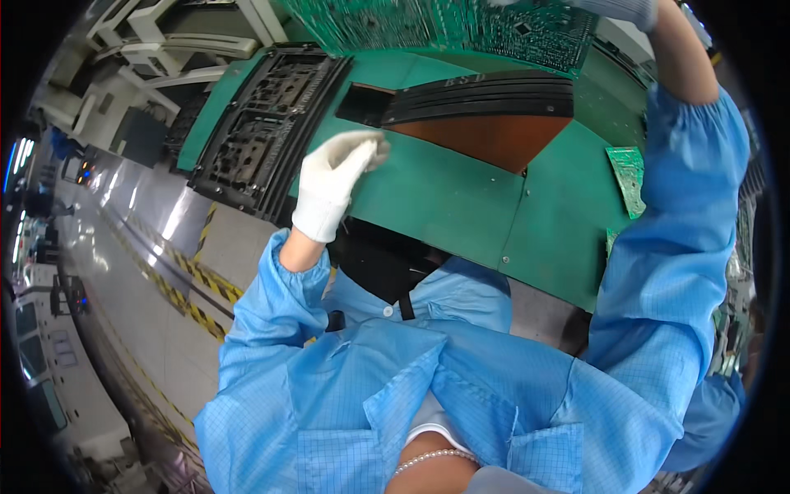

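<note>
My left hand [333, 177], in a white glove, is over the near left part of the green work surface [436, 206]. Its fingers are curled together, and anything between them is hidden. At the top edge, my right hand [621, 10] in a grey glove is beside the upper edge of a large green circuit board panel [527, 37]. Most of its fingers are cut off by the picture's edge, so its grip is unclear. Between the hands and the panel lies a black ridged holder [485, 97] with an orange-brown side.
A black frame fixture [263, 123] with cut-outs is at the left end of the surface. Small green circuit boards [629, 177] lie beside my right sleeve. Yellow-and-black striped tape [193, 276] marks the floor on the left, near white machines [70, 362].
</note>
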{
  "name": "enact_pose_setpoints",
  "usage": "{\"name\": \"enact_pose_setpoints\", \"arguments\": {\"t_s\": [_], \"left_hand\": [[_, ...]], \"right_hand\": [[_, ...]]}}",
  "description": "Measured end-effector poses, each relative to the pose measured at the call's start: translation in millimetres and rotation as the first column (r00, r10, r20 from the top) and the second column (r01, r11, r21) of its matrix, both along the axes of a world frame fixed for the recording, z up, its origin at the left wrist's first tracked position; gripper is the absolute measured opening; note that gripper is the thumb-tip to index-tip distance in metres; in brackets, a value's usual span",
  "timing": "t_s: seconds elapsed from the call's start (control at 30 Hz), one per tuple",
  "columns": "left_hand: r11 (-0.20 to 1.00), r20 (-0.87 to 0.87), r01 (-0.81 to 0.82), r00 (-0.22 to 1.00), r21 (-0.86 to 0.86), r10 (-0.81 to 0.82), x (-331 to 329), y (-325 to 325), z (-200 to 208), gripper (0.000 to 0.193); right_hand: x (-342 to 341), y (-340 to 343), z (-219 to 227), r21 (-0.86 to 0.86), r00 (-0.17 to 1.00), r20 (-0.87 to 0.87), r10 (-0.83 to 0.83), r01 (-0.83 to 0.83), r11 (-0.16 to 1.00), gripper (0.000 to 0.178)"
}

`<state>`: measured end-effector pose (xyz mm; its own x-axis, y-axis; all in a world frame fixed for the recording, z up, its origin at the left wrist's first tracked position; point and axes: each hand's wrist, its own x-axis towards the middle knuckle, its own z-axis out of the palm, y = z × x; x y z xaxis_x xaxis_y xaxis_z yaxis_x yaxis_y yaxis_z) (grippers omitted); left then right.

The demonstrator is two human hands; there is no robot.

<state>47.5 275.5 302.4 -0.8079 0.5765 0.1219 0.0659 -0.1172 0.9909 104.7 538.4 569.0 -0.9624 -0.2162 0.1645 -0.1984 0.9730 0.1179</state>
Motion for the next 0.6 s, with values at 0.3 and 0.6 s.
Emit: {"name": "enact_pose_setpoints", "arguments": {"t_s": [0.3, 0.6], "left_hand": [[1.000, -0.031, -0.005, 1.000, -0.013, 0.004, 17.3, -3.1, -34.6, 0.024], [1.000, -0.080, -0.004, 0.997, -0.011, 0.003, 19.8, 4.3, -38.3, 0.023]], "right_hand": [[-41.5, 17.8, -29.5, 0.033, 0.891, 0.320, 0.322, -0.350, 0.936, 0.043], [-41.1, 20.1, -27.9, -0.012, 0.874, 0.382, 0.300, -0.320, 0.947, 0.041]]}}
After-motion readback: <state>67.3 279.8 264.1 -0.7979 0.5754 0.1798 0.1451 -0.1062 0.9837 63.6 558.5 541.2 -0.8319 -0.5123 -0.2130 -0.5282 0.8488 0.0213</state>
